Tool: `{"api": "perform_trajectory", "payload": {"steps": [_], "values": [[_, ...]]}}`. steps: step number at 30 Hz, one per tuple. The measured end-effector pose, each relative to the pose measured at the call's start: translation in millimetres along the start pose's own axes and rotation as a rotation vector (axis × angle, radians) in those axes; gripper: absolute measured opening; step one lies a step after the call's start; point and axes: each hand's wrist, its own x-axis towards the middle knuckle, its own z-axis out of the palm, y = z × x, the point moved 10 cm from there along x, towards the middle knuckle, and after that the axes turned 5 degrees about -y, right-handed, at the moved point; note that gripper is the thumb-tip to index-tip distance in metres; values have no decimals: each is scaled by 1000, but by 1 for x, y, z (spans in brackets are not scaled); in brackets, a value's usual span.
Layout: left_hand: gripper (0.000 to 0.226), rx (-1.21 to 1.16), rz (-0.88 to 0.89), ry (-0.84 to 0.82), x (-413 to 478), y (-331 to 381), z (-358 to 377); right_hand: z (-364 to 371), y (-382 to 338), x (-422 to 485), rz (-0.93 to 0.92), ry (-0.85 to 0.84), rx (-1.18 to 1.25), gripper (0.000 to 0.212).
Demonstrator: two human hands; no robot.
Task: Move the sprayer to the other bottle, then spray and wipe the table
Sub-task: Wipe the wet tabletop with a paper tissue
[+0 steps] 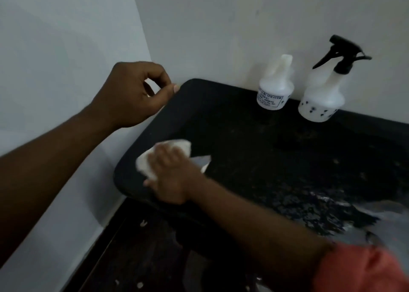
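Note:
A black table [276, 150] stands in a white corner. At its back edge stand two white bottles. The right bottle [321, 99] carries the black sprayer [340, 54]. The left bottle [274, 88], with a printed label, has an open neck and no sprayer. My right hand [170, 174] presses a white cloth [163, 156] flat on the table near its left edge. My left hand [132, 94] hovers over the table's far left corner, fingers loosely curled, holding nothing. Wet streaks glisten on the table's near right part.
White walls [66, 59] close in behind and to the left of the table. A dark wooden floor [137, 258] with small white specks shows below the table's left edge. An orange sleeve [363, 271] covers my right upper arm.

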Motion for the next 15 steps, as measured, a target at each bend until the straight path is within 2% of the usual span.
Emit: {"api": "perform_trajectory", "payload": {"steps": [2,5,7,9,12,15], "values": [[20,6,23,-28,-3,7,-2,5,-40,-11,-112,-4,-55,67],[23,29,33,-38,-4,15,-16,8,-57,-46,-268,-50,-142,64],[24,29,16,-4,-7,16,-31,9,-56,-76,-362,-77,-74,61],[25,21,8,28,-10,18,-43,9,-41,-108,-382,-78,63,54],[26,7,12,42,-14,23,-51,1,19,-164,-218,-9,257,51],[24,8,27,40,-19,26,-52,-16,127,-248,236,185,332,49]]}}
